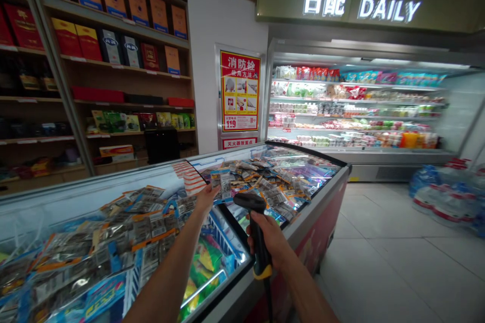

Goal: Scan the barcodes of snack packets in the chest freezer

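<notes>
In my right hand [269, 234] is a black and yellow barcode scanner [257, 242], its head tilted toward the left and its cord hanging down. My left hand [207, 197] reaches over the chest freezer and pinches a small blue and silver packet [225, 183], held upright just beyond the scanner's head. Past it lies a heap of similar packets [271, 186] with orange and blue edges. More flat packets [151, 227] are spread to the left of my left forearm. The print on the held packet is too small to read.
The chest freezer [303, 227] has a raised dark-edged rim at its far right corner. Shelves of boxes [113, 50] stand behind on the left. A lit refrigerated display [356, 105] lines the back right, with wrapped water bottles [447, 194] on the floor [379, 252].
</notes>
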The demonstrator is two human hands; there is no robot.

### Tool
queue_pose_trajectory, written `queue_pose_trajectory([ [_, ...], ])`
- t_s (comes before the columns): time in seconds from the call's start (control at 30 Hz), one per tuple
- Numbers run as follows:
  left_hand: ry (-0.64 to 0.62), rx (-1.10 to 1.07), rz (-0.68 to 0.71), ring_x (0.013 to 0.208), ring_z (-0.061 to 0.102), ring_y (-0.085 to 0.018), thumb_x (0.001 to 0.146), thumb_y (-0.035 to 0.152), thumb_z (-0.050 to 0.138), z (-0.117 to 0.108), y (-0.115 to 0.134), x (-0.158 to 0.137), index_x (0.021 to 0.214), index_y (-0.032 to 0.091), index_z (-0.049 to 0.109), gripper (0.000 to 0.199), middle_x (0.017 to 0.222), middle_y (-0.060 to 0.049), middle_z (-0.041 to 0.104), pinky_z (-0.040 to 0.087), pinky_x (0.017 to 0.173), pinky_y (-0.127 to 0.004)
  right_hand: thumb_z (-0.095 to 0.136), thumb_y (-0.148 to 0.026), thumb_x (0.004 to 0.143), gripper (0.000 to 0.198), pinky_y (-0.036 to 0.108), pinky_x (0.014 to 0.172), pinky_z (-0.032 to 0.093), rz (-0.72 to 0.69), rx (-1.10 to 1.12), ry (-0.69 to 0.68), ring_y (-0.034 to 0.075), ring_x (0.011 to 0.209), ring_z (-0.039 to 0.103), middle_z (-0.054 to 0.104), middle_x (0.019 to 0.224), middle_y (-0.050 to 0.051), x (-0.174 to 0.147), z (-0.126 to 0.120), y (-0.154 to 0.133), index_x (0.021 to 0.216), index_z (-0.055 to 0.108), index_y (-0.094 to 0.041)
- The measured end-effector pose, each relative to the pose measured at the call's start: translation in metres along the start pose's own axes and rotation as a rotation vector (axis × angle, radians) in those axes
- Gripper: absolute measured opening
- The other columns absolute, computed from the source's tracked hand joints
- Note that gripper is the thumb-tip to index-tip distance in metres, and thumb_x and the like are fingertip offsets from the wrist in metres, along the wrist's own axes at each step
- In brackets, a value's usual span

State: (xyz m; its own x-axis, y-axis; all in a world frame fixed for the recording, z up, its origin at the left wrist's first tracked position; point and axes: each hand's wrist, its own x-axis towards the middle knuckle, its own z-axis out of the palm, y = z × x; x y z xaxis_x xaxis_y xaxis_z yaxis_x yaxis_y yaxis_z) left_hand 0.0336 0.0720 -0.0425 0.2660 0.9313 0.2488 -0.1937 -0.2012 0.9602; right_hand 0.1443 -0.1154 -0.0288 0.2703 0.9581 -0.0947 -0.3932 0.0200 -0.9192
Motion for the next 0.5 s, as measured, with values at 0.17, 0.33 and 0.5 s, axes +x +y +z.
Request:
queue_pose_trajectory([
  [0.17,0.029,0.007,-0.09,0.079,0.061,-0.018,0.058,0.042,0.065,0.003,0.004,-0.004,0.087,0.017,0.06,0.039,0.084,-0.004,0.067,0.048,0.068,-0.03,0.059,-0.05,0.063,0.037,0.019,0.029,0.034,0.014,0.025,-0.011,0.008,0.032,0.044,0.053,0.048,-0.004,0.004,0.002,0.0,0.074,0.053,-0.014],
  [0.33,0.067,0.01,-0.202,0.077,0.061,-0.017,0.068,0.034,0.057,0.003,0.01,-0.008,0.09,0.022,0.057,0.025,0.087,-0.003,0.066,0.049,0.06,-0.028,0.058,-0.05,0.062,0.036,0.02,0.028,0.033,0.01,-0.001,-0.024,0.008,0.03,0.043,0.052,0.045,-0.005,0.013,0.016,0.001,0.071,0.053,-0.015],
  [0.5,0.045,0.082,-0.116,0.084,0.06,-0.018,0.071,0.03,0.053,0.005,-0.002,0.0,0.088,0.02,0.057,0.02,0.091,-0.005,0.065,0.048,0.067,-0.029,0.059,-0.046,0.064,0.031,0.02,0.028,0.033,-0.047,-0.03,0.025,0.008,0.031,0.043,0.051,0.045,-0.005,0.02,0.024,-0.004,0.069,0.05,-0.016],
])
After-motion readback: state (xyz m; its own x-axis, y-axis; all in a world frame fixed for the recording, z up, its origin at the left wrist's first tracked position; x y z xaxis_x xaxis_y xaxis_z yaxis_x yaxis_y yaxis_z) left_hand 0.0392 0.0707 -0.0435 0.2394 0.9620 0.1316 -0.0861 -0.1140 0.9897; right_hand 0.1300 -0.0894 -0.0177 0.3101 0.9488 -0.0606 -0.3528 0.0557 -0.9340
